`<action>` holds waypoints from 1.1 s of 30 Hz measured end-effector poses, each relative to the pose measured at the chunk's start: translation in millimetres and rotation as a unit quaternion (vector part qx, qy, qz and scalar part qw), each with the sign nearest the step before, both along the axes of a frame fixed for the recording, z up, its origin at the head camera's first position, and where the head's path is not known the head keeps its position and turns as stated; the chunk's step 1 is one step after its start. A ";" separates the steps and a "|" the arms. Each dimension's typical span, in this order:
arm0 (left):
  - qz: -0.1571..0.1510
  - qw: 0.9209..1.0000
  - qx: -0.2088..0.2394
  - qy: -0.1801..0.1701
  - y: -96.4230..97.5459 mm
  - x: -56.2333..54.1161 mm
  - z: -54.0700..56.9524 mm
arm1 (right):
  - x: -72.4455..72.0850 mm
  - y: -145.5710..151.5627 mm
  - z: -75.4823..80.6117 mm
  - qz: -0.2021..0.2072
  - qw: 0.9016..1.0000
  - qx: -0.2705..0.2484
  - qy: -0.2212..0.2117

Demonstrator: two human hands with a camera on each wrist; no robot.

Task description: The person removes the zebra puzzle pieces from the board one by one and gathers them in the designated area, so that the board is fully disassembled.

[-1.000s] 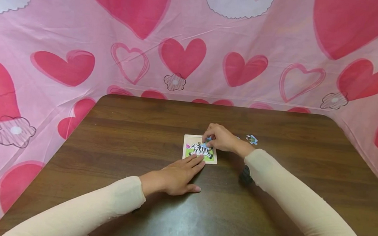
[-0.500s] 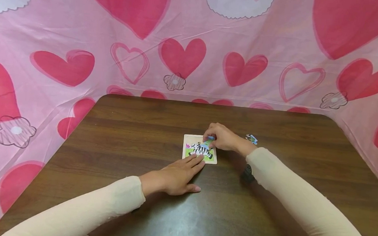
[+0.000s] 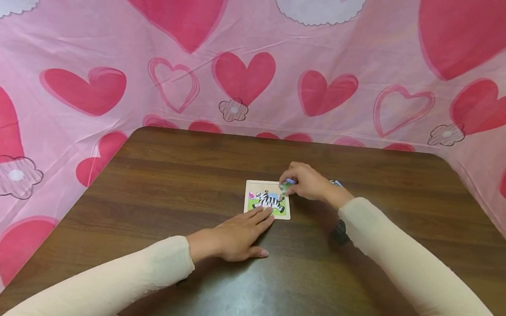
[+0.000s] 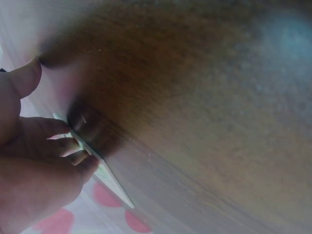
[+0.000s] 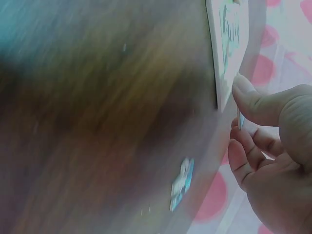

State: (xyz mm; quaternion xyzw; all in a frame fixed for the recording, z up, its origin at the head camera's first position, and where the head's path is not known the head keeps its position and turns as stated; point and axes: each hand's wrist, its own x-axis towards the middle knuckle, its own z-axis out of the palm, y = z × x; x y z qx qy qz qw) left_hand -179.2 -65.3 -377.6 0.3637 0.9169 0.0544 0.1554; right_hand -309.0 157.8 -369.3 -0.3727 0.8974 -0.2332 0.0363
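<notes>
A small square jigsaw board (image 3: 247, 197) with a pale wooden border and a zebra picture lies on the brown table. The left hand (image 3: 239, 233) rests flat with its straight fingertips on the board's near edge; in the left wrist view those fingers (image 4: 51, 129) touch the rim. Above the board's far right corner, the right hand (image 3: 307, 183) pinches a blue and green puzzle piece (image 3: 286, 185) between thumb and fingers. Seen edge-on in the right wrist view, the piece (image 5: 240, 119) is thin and mostly hidden by the thumb. Bare wood shows in the board's upper part.
Another loose puzzle piece (image 5: 182, 184) lies on the table to the right of the board, partly covered by the right wrist in the head view. A pink heart-printed cloth (image 3: 245, 97) hangs behind the table (image 3: 180, 166).
The right hand has lifted the piece from the board's upper area and moved it slightly right and away, tilting it. The left hand has stayed in place.
</notes>
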 end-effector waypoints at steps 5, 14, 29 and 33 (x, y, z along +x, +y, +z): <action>-0.002 1.000 -0.001 0.008 0.1 -0.2 -1.1 | -1.8 20.8 5.4 -0.028 0.999 -0.015 0.011; -0.002 1.000 0.004 0.010 0.5 0.2 -1.8 | -2.7 76.1 0.9 -0.076 0.997 -0.016 0.030; -0.005 1.000 0.000 0.007 -0.3 -0.3 -3.2 | 9.2 165.7 -4.9 -0.201 0.979 0.024 0.017; -0.005 1.000 -0.002 0.009 -0.6 -0.4 -3.2 | 9.1 178.0 -7.5 -0.210 0.977 0.030 0.026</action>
